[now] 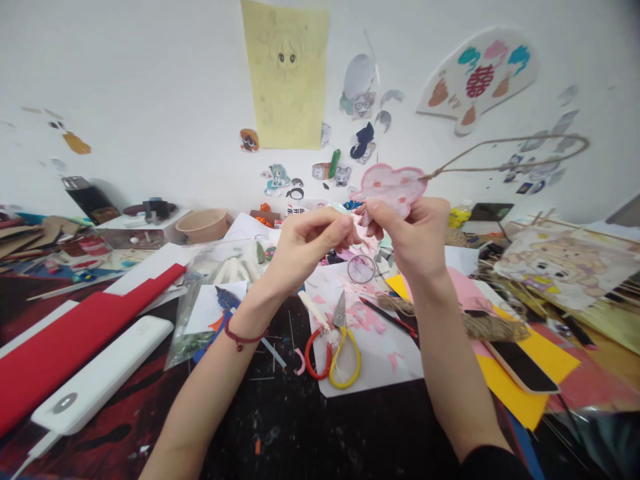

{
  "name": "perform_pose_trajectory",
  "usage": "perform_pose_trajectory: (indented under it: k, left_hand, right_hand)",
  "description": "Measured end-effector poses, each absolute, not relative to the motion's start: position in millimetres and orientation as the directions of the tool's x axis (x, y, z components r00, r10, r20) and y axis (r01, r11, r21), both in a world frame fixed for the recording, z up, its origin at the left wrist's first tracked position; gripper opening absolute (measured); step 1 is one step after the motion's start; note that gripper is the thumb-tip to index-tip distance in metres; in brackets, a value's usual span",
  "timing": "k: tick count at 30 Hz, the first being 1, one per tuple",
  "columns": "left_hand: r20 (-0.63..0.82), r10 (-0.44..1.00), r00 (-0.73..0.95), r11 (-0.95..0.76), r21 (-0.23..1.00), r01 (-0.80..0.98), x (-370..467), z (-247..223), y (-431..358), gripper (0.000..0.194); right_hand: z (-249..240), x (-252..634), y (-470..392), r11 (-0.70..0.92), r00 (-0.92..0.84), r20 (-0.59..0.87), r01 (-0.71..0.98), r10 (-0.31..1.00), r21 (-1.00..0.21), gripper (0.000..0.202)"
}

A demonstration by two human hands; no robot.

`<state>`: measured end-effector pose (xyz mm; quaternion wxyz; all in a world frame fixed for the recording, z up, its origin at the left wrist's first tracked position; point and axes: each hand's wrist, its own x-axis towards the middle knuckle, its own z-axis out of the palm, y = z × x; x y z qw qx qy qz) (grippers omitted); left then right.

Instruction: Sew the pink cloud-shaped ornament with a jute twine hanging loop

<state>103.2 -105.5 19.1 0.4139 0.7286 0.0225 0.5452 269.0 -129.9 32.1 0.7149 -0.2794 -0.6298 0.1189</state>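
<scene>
My right hand (417,233) pinches the lower edge of a pink cloud-shaped tag (385,181) with darker pink spots and outline. From the tag's right end a loop of brown twine (520,141) sticks out to the right. My left hand (315,243) is closed in a pinch just left of it; whatever its fingertips hold is too small or hidden. Below both hands lie scissors (340,327) with one red and one yellow handle, on a white sheet (385,370) with pink scraps. A round clear ring-like piece (361,269) shows between my wrists.
At left are a red strip (95,340) and a white device with a cable (105,373). On the right lie a dark phone (523,367), yellow paper (520,400) and a twine bundle (495,328). A tan bowl (203,225) stands at the back, before a wall with drawings.
</scene>
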Motion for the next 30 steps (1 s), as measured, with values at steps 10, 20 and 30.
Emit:
perform_pose_trajectory:
  k: [10,20,30]
  left_hand:
    - [0.717,0.567,0.405,-0.63,0.695,-0.346,105,18,-111,0.035]
    - [0.747,0.6,0.286,-0.76,0.644,-0.086,98,29,-121,0.043]
    - [0.888,0.421,0.185,-0.907,0.414,0.079,101,26,-121,0.041]
  right_hand:
    - [34,267,-140,0.829,0.137,0.862,0.234,0.488,-0.507,0.03]
    - [38,269,-147,0.715,0.175,0.844,0.461,0.507,-0.525,0.026]
    - [34,264,-146,0.724,0.087,0.836,0.456,0.542,-0.517,0.033]
